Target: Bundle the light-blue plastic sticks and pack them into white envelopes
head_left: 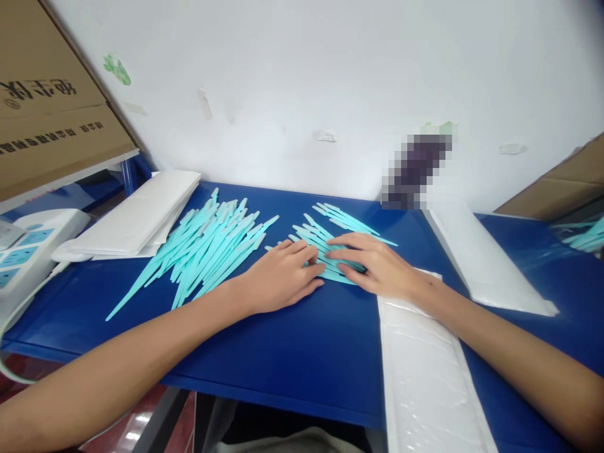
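Observation:
A small group of thin turquoise sticks with pale tips (pixel 311 234) lies fanned out on the blue table (pixel 302 352). My left hand (pixel 285 274) rests at its left side, fingers bent around the stick ends; what they pinch, if anything, is hidden. From the right, my right hand (pixel 365 261) lies over the same sticks with its fingers spread. Several more sticks (pixel 352 220) sit just behind my right hand. A larger heap of the same turquoise sticks (pixel 207 245) is spread to the left of my left hand.
White padded envelopes lie under my right forearm (pixel 429 377), at the right (pixel 491 264) and stacked at the left (pixel 136 217). A power strip (pixel 42 245) with a cable is at the far left. Cardboard boxes stand at the upper left (pixel 56 107) and right (pixel 557 182). A wall closes the back.

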Available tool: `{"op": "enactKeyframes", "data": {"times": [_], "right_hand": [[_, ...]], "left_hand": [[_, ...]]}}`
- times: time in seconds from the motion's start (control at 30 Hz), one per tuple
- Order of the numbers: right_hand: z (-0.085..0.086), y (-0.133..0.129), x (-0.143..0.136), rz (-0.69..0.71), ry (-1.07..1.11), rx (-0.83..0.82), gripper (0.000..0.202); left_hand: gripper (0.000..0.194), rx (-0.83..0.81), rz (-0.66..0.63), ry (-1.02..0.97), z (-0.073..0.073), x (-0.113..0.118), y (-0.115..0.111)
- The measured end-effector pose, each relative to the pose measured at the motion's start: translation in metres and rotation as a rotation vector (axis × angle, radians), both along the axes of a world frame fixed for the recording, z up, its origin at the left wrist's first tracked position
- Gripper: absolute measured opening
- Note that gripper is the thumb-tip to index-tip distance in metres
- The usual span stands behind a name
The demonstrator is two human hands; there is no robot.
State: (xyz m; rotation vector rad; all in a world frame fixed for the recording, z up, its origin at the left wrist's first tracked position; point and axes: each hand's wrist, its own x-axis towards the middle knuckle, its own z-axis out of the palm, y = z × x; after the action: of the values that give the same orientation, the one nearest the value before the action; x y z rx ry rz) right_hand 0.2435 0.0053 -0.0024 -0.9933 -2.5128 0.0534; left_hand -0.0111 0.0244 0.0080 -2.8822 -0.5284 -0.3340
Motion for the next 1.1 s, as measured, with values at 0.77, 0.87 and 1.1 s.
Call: {"op": "enactKeyframes", "data": {"times": [0.77, 0.87, 1.1], "right_hand": [[-0.002, 0.002, 0.003, -0.047, -0.021, -0.114, 0.031], [-0.003, 0.003, 0.003, -0.051, -0.014, -0.132, 0.031], [-0.003, 0.002, 0.002, -0.035, 0.010, -0.109, 0.030]], "left_hand": [[0.030, -0.052, -0.070, -0.082, -0.010, 0.011, -0.035], [0.026, -0.090, -0.098, -0.141, -0.013, 0.007, -0.016], [0.022, -0.009, -0.129, -0.143, -0.009, 0.000, -0.001]]}}
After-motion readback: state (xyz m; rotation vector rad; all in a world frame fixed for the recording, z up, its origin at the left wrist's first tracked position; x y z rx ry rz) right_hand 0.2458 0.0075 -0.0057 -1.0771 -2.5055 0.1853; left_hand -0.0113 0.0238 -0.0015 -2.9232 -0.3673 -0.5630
